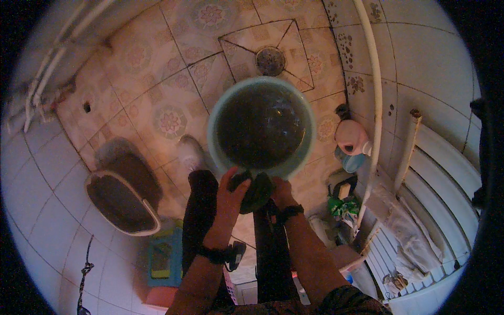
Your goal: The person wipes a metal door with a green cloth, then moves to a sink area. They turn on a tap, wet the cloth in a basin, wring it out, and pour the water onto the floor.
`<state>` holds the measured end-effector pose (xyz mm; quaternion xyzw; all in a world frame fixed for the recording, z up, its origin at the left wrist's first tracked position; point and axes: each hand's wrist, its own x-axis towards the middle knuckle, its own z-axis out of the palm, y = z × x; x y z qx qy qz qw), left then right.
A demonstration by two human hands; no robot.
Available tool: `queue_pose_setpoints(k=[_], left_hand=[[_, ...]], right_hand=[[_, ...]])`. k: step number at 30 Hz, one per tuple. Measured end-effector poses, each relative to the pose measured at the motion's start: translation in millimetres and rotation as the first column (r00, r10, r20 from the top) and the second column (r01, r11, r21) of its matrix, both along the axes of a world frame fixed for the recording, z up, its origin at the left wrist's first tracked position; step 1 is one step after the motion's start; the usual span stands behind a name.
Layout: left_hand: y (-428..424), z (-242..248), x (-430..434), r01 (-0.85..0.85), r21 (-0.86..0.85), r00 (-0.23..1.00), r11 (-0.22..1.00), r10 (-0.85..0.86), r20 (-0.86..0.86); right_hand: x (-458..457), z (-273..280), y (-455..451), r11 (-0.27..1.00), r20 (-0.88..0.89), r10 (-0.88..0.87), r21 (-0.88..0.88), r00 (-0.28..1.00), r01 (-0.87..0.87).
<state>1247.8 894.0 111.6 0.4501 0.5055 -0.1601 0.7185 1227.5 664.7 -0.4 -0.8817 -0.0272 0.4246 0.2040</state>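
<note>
A round pale green basin (214, 155) full of dark water (256, 126) stands on the floor before me. At its near rim, my left hand (233, 191) grips a dark green item (256, 193) that looks like bunched cloth; dim light leaves its kind unclear. My right hand (282, 192) has hold of the item's other side, its fingers partly hidden. Both hands are above my dark-clothed legs, and each wrist carries a dark band.
A floor drain (270, 61) lies beyond the basin. An oval tub (122, 202) leans at the left wall, near a blue and yellow container (165, 256). Along the right wall are a pink bottle (350, 138), a green packet (342, 206), a pipe (374, 78) and a white radiator (437, 177).
</note>
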Motion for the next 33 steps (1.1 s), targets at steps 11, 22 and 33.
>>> queue_pose_setpoints(k=[11,22,33], left_hand=[[-3,-6,-2,-0.009,0.009,0.999,1.0,0.009,0.041],[-2,-12,-6,-0.009,0.024,1.0,1.0,0.008,0.008],[4,-3,3,-0.003,-0.007,1.0,1.0,0.003,-0.007]], right_hand=[[6,-3,-2,0.994,-0.155,0.063,-0.081,0.986,-0.076],[-15,-26,-20,0.986,0.08,0.155,0.057,0.985,-0.16],[-12,-24,-18,0.986,0.114,0.147,0.059,0.983,-0.154]])
